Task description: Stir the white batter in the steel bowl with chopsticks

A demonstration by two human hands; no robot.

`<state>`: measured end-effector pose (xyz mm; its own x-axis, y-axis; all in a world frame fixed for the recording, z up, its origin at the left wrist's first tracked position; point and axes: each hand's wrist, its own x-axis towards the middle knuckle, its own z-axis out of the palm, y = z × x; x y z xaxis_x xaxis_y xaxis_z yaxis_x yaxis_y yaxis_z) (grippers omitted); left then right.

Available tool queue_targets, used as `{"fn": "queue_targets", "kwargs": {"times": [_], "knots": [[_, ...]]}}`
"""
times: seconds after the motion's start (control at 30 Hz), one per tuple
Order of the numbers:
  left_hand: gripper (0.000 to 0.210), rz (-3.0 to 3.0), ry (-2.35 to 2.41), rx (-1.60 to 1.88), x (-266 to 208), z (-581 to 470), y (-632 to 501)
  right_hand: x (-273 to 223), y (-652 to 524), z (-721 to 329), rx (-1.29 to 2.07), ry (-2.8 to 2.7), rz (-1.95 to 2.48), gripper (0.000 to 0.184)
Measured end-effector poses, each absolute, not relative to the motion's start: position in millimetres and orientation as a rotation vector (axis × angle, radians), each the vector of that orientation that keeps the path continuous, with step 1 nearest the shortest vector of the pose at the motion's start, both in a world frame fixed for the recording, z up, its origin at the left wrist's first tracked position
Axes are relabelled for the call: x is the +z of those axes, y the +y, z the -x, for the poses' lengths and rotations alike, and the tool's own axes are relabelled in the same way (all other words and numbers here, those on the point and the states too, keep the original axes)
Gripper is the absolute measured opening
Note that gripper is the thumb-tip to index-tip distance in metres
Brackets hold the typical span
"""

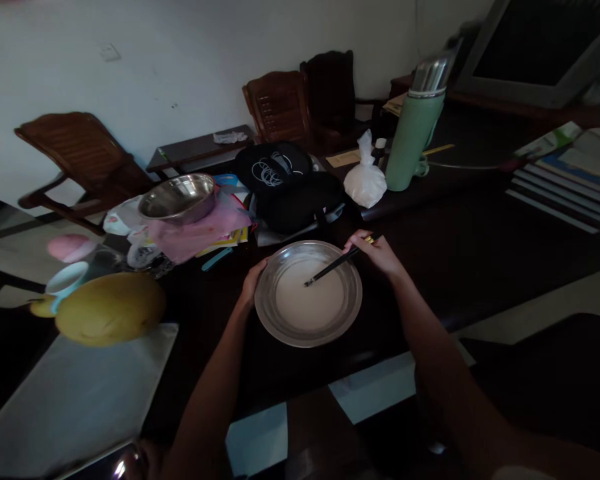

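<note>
A round metal bowl (pixel 353 313) of whitish liquid (pixel 307 307) sits on the dark table in front of me. My left hand (pixel 253 283) grips the bowl's left rim, its fingertips partly hidden. Over the right rim, my right hand (pixel 373 250) pinches a slim black stick (pixel 335 264) with a gold band near its upper end. The stick slants down to the left, its greyish tip at the liquid. Whether it is a brush or a chopstick I cannot tell. Beyond the bowl lies an open black case (pixel 300 203).
Behind my right hand stand a tied bag of white powder (pixel 366 183) and a green thermos (pixel 414 133). Stacked books (pixel 570 180) lie far right. On the left are another metal bowl (pixel 177 200), a light-blue knife-like tool (pixel 217 259) and a large yellow pear-shaped thing (pixel 111 308).
</note>
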<state>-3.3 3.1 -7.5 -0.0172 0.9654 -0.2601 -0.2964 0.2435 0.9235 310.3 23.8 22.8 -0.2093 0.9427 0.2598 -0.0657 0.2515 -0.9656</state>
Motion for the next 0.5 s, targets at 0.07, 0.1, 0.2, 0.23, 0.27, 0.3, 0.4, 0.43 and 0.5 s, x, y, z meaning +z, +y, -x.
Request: {"fn": "queue_targets", "kwargs": {"times": [0.07, 0.1, 0.2, 0.23, 0.27, 0.3, 0.4, 0.43, 0.5], "knots": [[0.042, -0.782, 1.145, 1.191, -6.8, 3.1, 2.9, 22.3, 23.9, -311.5, 1.209, -1.414, 0.885, 0.037], [0.041, -0.784, 1.147, 1.191, -6.5, 3.1, 2.9, 22.2, 23.5, -311.0, 1.239, -1.433, 0.875, 0.037], [0.044, -0.789, 1.156, 1.185, -6.6, 3.3, 3.1, 22.6, 22.1, -307.2, 1.302, -1.553, 0.811, 0.037], [0.045, -0.788, 1.157, 1.183, -6.9, 3.5, 3.2, 22.8, 21.9, -306.3, 1.296, -1.571, 0.801, 0.037], [0.046, -0.787, 1.157, 1.181, -7.2, 3.6, 3.4, 23.0, 22.1, -306.2, 1.274, -1.568, 0.806, 0.038], [0.047, -0.786, 1.159, 1.182, -7.5, 3.7, 3.6, 23.2, 22.4, -306.8, 1.242, -1.541, 0.826, 0.038], [0.045, -0.775, 1.165, 1.19, -7.7, 3.8, 4.2, 23.2, 23.2, -310.3, 1.194, -1.424, 0.89, 0.037], [0.045, -0.772, 1.169, 1.193, -7.5, 3.9, 4.3, 23.2, 23.1, -310.8, 1.212, -1.412, 0.893, 0.037], [0.045, -0.778, 1.167, 1.188, -7.2, 3.8, 4.1, 23.5, 22.2, -309.7, 1.279, -1.459, 0.866, 0.037]]}}
